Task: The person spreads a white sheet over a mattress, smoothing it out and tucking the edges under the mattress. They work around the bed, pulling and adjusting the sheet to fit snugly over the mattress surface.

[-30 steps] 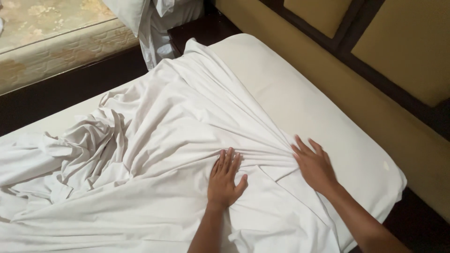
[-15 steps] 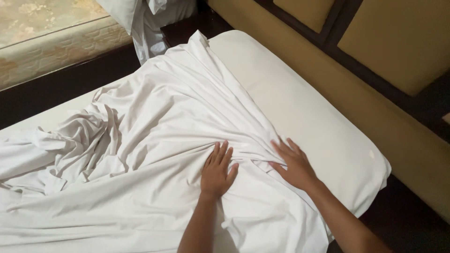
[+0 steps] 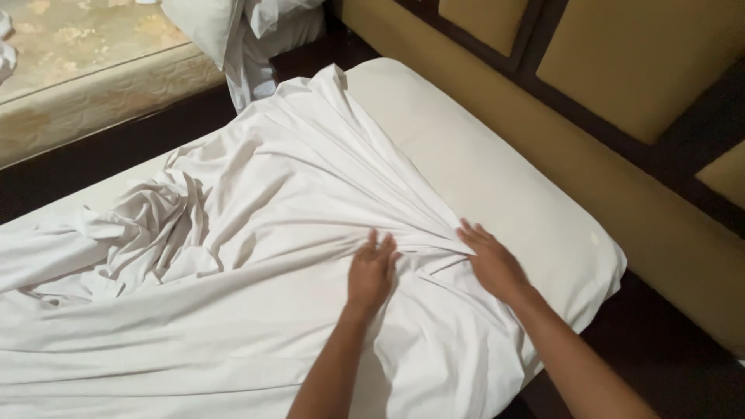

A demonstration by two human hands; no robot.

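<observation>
A crumpled white sheet (image 3: 256, 233) lies spread over a cream mattress (image 3: 497, 171). My left hand (image 3: 372, 269) rests flat on the sheet near the mattress's near corner, fingers slightly apart. My right hand (image 3: 490, 262) presses flat on the sheet's gathered folds, just right of the left hand, at the line where the sheet meets bare mattress. The folds fan out from between both hands toward the far corner. Neither hand grips anything.
A tan padded headboard (image 3: 621, 70) with dark wood framing runs along the right. A second bed with a patterned gold cover (image 3: 85, 70) stands at the upper left. White pillows and linen (image 3: 240, 31) are piled at the top between the beds. Dark floor lies between them.
Both hands have slid a little along the sheet and drawn closer together, gathering the folds between them. The view has shifted slightly.
</observation>
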